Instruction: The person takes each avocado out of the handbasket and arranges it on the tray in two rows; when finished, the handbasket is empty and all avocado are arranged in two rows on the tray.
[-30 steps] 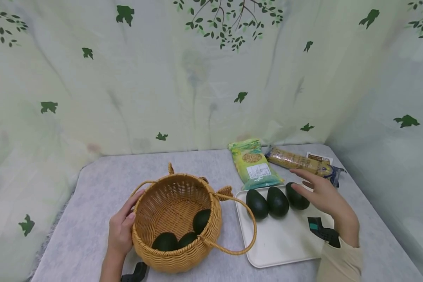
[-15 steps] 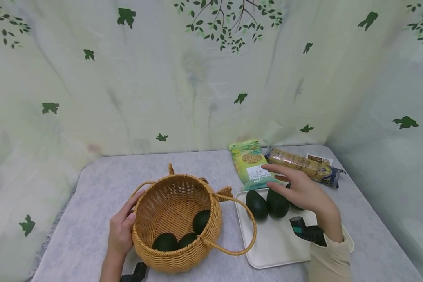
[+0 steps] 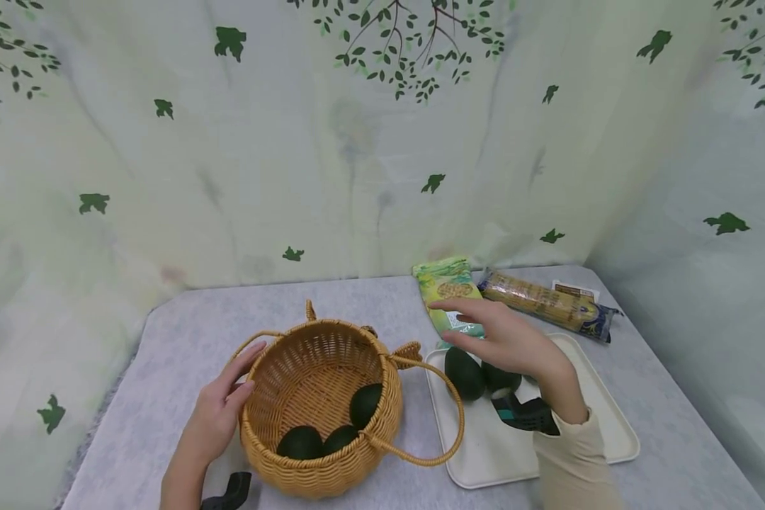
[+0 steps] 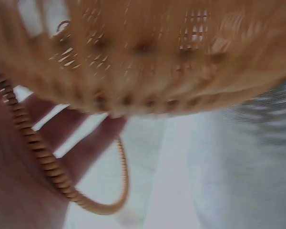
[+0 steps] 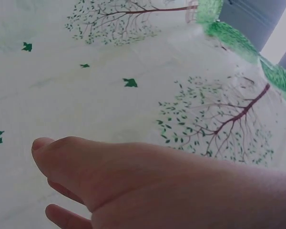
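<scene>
A round wicker basket (image 3: 321, 407) with looped handles sits on the grey table, three dark green avocados (image 3: 365, 404) inside it. My left hand (image 3: 219, 411) rests against its left wall with fingers relaxed; the left wrist view shows the blurred weave (image 4: 148, 57) close up. My right hand (image 3: 506, 343) hovers with straight fingers and nothing in it above the avocados (image 3: 464, 372) on a white tray (image 3: 602, 418). It covers part of them. The right wrist view shows only my right hand (image 5: 133, 181) against the curtain.
A green snack packet (image 3: 448, 287) and a long biscuit packet (image 3: 548, 303) lie behind the tray. A leaf-printed curtain (image 3: 357, 142) closes the back and right sides. The table's right edge runs near the tray.
My right hand has swept left from over the rightmost tray avocado to above the tray's left avocados. The left hand has shifted slightly on the basket.
</scene>
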The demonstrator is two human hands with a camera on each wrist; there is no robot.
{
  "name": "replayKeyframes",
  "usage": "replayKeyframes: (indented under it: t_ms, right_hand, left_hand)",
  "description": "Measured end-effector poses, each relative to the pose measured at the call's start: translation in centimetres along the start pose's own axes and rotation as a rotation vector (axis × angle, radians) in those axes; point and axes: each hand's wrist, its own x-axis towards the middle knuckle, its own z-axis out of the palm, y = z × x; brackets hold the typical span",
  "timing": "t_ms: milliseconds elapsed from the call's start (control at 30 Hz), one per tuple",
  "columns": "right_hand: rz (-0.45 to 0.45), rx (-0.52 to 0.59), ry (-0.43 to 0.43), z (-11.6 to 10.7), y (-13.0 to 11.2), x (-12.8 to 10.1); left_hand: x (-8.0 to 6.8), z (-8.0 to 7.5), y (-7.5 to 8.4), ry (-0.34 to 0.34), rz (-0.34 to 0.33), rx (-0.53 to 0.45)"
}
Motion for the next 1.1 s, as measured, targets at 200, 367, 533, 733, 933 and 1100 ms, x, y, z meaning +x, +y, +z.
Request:
replayKeyframes:
  t_ms: [200,367,533,733,933,1100]
  right_hand:
    - [-0.061,-0.017,-0.043,0.9,-1.1,1.5]
    - [-0.07,0.013,-0.093,1.8,-1.7,2.2]
    - [-0.079,0.049,-0.131,3.2,-2.3,2.6]
    - [-0.121,0.084,-0.165,4.8,-2.9,3.3]
    - [-0.133,0.065,-0.185,5.9,-3.4,4.2]
    - [-0.138,0.057,-0.229,6.6,-4.1,5.0]
  left_hand:
    - [1.0,-1.5,0.4,-0.175,-0.081,0.013]
    - [1.7,-1.8,-0.1,-0.274,-0.126,-0.085]
    - [1.7,-1.4,-0.8,-0.312,-0.141,-0.152]
    - [1.7,-0.9,-1.1,-0.345,-0.11,-0.192]
    - [1.7,-1.1,-0.8,-0.357,-0.122,-0.217]
    - [1.9,-0.8,-0.8,-0.356,-0.148,-0.226]
